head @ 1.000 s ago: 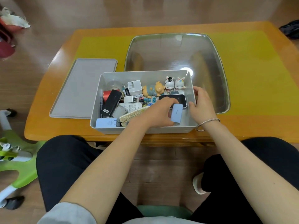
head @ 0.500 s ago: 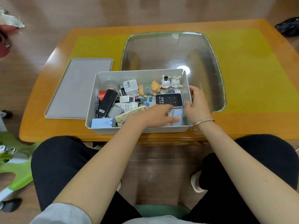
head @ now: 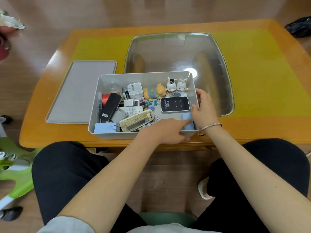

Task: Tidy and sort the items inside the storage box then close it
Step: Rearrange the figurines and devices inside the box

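Wooden table (head: 50, 98), storage box (head: 143, 134) under left hand (head: 165, 132)

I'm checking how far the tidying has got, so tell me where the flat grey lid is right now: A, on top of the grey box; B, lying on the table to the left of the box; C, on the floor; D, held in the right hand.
B: the flat grey rectangular lid lies on the orange wooden table left of the open grey plastic storage box, with neither hand on it.

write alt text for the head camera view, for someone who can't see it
A seated person's left hand reaches flat into an open grey storage box of chargers, remotes and figurines, touching a pale blue charger, while the right hand grips the box's right wall. Its lid lies alongside.
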Tool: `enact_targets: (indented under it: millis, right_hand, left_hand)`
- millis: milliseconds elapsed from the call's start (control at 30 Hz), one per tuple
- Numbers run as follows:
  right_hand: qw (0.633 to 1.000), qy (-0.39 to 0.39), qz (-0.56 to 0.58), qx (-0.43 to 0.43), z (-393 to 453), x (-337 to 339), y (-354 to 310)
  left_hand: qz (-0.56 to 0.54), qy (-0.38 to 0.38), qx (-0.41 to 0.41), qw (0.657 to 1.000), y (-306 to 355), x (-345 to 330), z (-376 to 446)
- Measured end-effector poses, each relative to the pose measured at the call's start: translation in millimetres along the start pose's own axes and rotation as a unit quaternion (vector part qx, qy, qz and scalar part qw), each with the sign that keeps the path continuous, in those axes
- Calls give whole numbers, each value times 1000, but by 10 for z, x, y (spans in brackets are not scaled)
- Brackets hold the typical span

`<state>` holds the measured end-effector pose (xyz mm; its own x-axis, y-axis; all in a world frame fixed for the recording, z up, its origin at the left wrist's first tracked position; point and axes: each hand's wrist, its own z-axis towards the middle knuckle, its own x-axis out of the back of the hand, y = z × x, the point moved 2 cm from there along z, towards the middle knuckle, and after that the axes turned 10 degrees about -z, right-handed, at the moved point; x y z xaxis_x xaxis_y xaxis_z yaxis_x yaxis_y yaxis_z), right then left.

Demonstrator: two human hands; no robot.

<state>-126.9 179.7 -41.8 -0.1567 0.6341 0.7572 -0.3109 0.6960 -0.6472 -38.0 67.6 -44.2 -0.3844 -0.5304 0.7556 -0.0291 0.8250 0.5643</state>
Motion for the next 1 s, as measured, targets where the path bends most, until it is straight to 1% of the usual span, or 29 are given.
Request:
enact_targets:
  millis: [167,333,433,600,833,933,1000]
  right_hand:
    - [1000,-2,2,-3,-10,10,-17]
    - [1000,-3,-2,-7,-14,8,-36]
    - [1000,-4,0,-11,-14,8,-33]
    - [1000,-5,1,-10,-15,13,-40]
    - [1000,-6,-9,-6,-19,26,-58]
    - [1000,-7,-23,-1,-28,39,-68]
    - [999,-6,-37,8,-31,54,-86]
  left_hand:
    - [3,1,-2,1000,-29,-16,32]
    - [-15,25,-19,999,-33,-11,-16]
    - [-8,38,-3,999,-46,-15,-16]
    - [-14,14,36,999,-53,40,69]
    - [-12,18,27,999,-60,34,63]
    - [8,40,12,999,-24,44,11]
    - [-11,75,0,997,-1,74,-84]
